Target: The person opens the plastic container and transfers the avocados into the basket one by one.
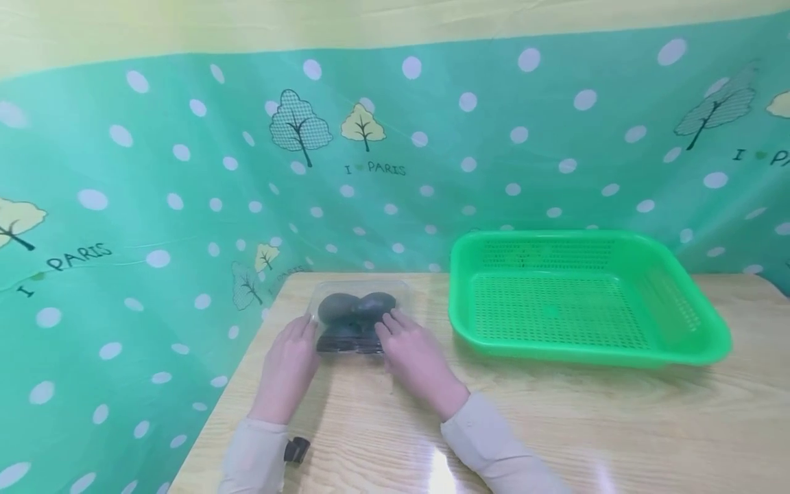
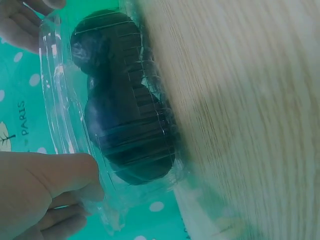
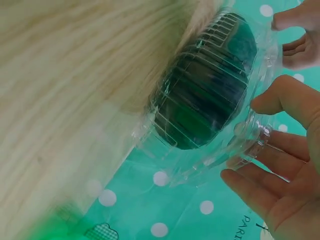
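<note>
Both hands hold a clear plastic clamshell box (image 1: 400,293) by its near sides, towards the left end of the wooden table. Several dark, oval fruits (image 1: 337,308) that look like avocados lie inside it, seen through the ribbed plastic. My left hand (image 1: 290,363) grips the box's left edge; in the left wrist view its thumb presses the rim, with fingers curled beneath. On the opposite side, my right hand (image 1: 420,357) pinches the rim between thumb and fingers, as the right wrist view (image 3: 285,160) confirms. Whether the lid is fastened cannot be made out.
A shallow green plastic basket (image 1: 691,309) with a perforated bottom stands to the right of the box. A small black object (image 1: 297,450) shows beside the left sleeve. Behind and to the left of the wooden table (image 1: 382,439) hangs a green dotted cloth (image 1: 432,165).
</note>
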A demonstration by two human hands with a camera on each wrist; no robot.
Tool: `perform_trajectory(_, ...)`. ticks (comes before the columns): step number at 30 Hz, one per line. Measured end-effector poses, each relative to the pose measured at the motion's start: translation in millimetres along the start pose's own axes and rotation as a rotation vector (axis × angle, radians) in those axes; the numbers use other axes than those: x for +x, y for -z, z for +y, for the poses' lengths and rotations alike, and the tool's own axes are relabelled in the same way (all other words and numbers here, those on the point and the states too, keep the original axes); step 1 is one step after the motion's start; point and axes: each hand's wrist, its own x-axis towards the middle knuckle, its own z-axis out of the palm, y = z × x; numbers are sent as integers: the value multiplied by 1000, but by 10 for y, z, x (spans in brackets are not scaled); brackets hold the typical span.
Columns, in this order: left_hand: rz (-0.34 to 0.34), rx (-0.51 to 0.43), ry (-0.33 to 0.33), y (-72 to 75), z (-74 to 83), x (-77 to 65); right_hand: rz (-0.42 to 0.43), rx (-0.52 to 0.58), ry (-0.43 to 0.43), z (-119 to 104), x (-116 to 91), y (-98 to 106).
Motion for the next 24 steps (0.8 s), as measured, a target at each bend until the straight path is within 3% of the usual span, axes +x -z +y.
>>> perform_trajectory(6,-10,-14,5,-20,-28,2,1,-128,47,-34,27,8)
perform_trajectory(11,-16,-48,32,18,-38,-38,6,-152,52,-74,41,5)
perform_trajectory(19,-107,-140,96,58,-33,-32,10,-184,23,-109,6,-36)
perform_trajectory(24,-101,-127,78,39,-33,-18,26,-184,-11,-118,1,-38)
